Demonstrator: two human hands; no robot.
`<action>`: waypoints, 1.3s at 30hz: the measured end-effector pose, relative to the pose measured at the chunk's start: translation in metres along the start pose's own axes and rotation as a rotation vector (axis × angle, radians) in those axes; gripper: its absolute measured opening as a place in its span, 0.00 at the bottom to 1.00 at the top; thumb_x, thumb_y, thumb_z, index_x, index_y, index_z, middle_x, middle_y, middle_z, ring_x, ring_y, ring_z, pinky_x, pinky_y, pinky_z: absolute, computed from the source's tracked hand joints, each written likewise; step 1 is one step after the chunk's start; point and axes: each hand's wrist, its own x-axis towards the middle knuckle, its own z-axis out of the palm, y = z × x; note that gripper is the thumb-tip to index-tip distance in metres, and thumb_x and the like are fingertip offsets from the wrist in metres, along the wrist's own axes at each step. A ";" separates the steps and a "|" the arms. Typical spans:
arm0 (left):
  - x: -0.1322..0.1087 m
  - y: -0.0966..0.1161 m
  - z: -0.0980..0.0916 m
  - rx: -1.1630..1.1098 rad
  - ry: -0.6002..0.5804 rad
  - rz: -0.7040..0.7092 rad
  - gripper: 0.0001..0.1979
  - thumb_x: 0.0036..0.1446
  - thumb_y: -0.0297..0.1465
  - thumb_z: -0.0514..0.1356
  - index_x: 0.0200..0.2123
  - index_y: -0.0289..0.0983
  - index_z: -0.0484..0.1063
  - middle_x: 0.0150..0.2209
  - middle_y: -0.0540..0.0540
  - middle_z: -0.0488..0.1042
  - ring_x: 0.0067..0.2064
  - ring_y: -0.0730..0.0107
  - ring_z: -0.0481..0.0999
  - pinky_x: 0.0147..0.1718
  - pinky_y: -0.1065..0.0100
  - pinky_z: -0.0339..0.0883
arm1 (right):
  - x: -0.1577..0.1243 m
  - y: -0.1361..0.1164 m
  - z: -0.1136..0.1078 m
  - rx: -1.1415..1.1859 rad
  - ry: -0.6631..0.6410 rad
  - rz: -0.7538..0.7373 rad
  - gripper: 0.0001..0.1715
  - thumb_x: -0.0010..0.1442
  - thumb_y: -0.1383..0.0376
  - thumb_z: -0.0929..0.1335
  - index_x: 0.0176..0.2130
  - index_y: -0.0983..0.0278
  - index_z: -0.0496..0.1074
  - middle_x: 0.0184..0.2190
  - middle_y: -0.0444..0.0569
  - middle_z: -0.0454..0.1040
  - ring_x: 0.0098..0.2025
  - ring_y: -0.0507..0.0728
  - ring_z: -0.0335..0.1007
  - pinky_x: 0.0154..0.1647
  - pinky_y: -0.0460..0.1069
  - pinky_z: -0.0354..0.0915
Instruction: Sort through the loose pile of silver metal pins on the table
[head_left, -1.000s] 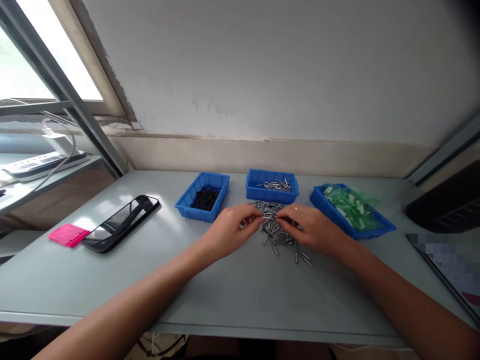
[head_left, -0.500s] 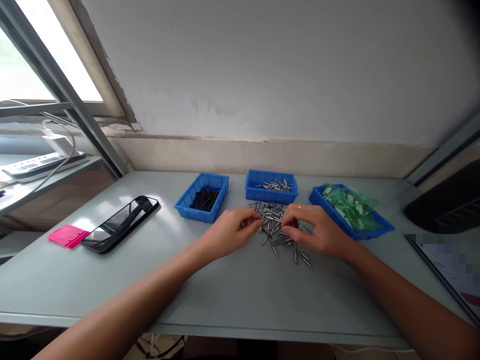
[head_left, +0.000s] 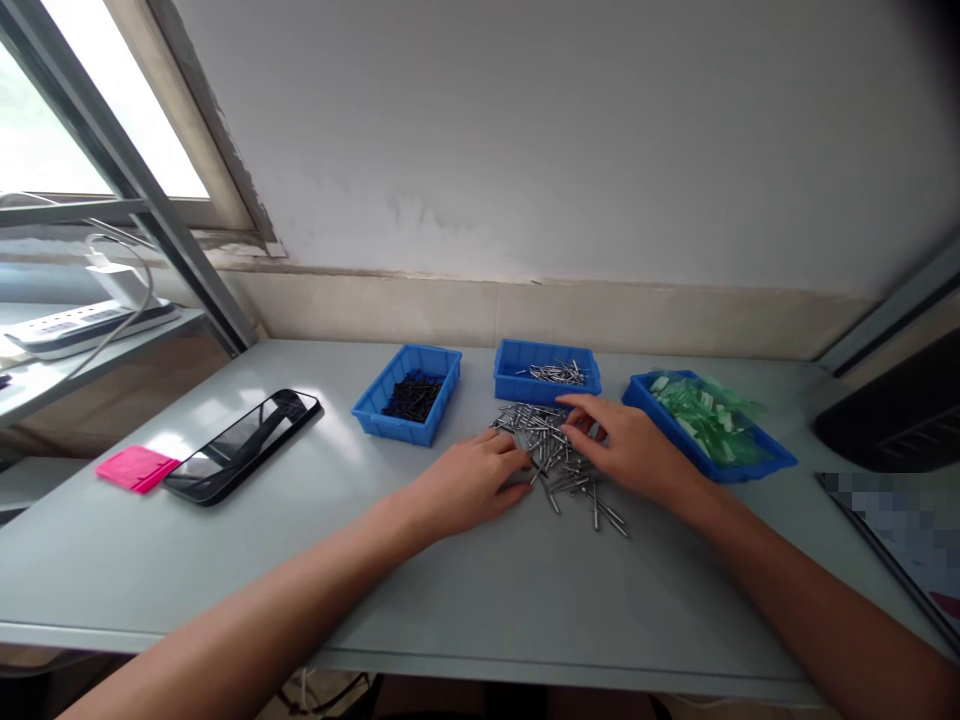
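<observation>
Metal pins (head_left: 550, 440) (shiny, smooth).

Person's forearms (head_left: 315, 585) bare to edge of view. L hand (head_left: 466, 485) bare, fingers slim. R hand (head_left: 626, 442) bare too, save small gold-col. ring (head_left: 604, 403), v. faint, on one finger.

Clock centred on the loose pile of metal pins (head_left: 541, 428) on the grey counter (head_left: 480, 600): left hand (head_left: 469, 485) at 9 o'clock, fingers loosely spread over the pile's edge; right hand (head_left: 621, 445) at 3, fingers bent over the pins, grip unclear. Blue tray of silver pins (head_left: 544, 388) at 12, blue tray of black pieces (head_left: 392, 428) at 10, blue tray of green packets (head_left: 742, 470) at 3, beyond the right hand. Glossy black device (head_left: 244, 445) at 9, well apart, pink item (head_left: 133, 468) just beside it.
</observation>
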 end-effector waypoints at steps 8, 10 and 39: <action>0.001 0.001 -0.002 0.012 -0.017 -0.021 0.08 0.59 0.30 0.53 0.37 0.36 0.72 0.35 0.45 0.71 0.38 0.65 0.71 0.36 0.66 0.67 | -0.004 -0.004 0.004 -0.025 -0.164 -0.165 0.14 0.61 0.65 0.62 0.46 0.62 0.70 0.42 0.49 0.75 0.43 0.57 0.71 0.43 0.52 0.68; 0.001 0.001 -0.001 0.014 -0.012 -0.033 0.08 0.59 0.29 0.53 0.35 0.36 0.72 0.34 0.45 0.71 0.39 0.65 0.71 0.36 0.66 0.67 | -0.004 -0.004 0.004 -0.024 -0.161 -0.179 0.14 0.61 0.65 0.62 0.46 0.62 0.70 0.41 0.50 0.76 0.43 0.57 0.71 0.43 0.52 0.68; 0.002 0.006 -0.011 -0.124 0.129 -0.050 0.09 0.61 0.32 0.52 0.38 0.37 0.70 0.36 0.46 0.73 0.39 0.67 0.72 0.38 0.68 0.66 | -0.006 -0.015 0.001 -0.031 -0.119 -0.339 0.12 0.64 0.65 0.59 0.41 0.63 0.70 0.34 0.49 0.75 0.37 0.56 0.71 0.38 0.51 0.65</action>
